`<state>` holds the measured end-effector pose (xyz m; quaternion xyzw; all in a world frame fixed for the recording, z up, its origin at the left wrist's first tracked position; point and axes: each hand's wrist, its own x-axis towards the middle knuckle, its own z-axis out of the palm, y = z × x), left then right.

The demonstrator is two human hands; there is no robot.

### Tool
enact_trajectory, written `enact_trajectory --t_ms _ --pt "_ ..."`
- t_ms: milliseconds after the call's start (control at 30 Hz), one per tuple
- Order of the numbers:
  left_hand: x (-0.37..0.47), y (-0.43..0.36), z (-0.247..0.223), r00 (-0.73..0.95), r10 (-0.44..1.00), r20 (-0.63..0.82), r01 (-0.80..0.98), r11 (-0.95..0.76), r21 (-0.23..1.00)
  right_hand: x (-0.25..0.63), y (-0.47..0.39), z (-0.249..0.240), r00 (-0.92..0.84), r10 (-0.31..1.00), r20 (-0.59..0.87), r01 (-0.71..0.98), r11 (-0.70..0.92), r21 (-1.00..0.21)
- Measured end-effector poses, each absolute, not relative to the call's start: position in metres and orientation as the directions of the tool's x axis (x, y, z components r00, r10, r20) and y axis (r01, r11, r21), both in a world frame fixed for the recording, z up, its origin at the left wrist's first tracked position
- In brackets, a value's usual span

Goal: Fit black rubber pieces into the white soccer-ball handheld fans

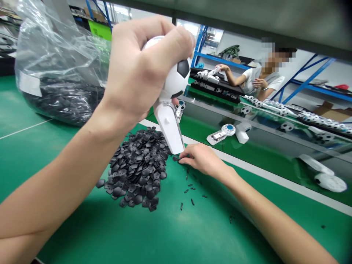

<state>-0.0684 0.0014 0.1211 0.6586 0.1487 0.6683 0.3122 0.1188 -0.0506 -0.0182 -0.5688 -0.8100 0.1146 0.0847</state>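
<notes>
Ball top (176, 79) hidden by left fingers (167, 47)

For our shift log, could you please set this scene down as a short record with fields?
Left hand: holds a white handheld unit with a football-patterned head
Right hand: low over the green worktop, fingertips at a dark piece; grip unclear
Pile: black flat pieces
Loose parts: small, dark, scattered
Clear bag: dark contents, left of the pile
Background: person in a light top
</notes>
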Motion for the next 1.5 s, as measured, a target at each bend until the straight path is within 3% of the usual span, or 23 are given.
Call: enact_trajectory --t_ms 367,567,733,900,1000,1100,1200,1300,1500 --pt "-0.066 -0.003 0.120 0.117 0.604 0.789 -0.174 -0.769 0.615 0.130 -0.062 -0.028 -0.595 0.801 0.062 0.798 0.598 -0.069" --pt "-0.068 -0.002 0.119 0.149 0.637 0.756 -0.200 -0.730 0.654 0.120 -0.056 -0.032 -0.632 0.771 0.078 0.772 0.635 -0.020" --pt "-0.056 0.011 0.100 0.277 0.643 0.714 -0.131 -0.711 0.691 0.133 -0.054 -0.022 -0.548 0.820 0.168 0.810 0.570 -0.139" --pt "-0.034 0.016 0.062 0.437 0.695 0.571 0.061 -0.656 0.752 0.184 -0.073 -0.002 -0.266 0.919 0.293 0.894 0.349 -0.283" --pt "-0.026 0.011 0.048 0.507 0.703 0.498 0.114 -0.628 0.770 0.205 -0.093 0.007 -0.158 0.959 0.236 0.925 0.227 -0.304" --pt "-0.022 0.002 0.044 0.557 0.688 0.465 0.116 -0.619 0.777 0.209 -0.108 0.011 -0.109 0.985 0.134 0.961 0.139 -0.239" --pt "-0.020 -0.006 0.044 0.585 0.680 0.443 0.123 -0.614 0.779 0.206 -0.111 0.012 -0.147 0.981 0.129 0.960 0.173 -0.222" --pt "-0.021 -0.006 0.045 0.605 0.675 0.423 0.117 -0.601 0.791 0.207 -0.108 0.016 -0.177 0.953 0.247 0.901 0.258 -0.348" --pt "-0.025 0.008 0.045 0.783 0.620 0.049 0.158 -0.274 0.949 0.197 -0.111 0.027 -0.080 0.859 0.506 0.672 0.421 -0.609"
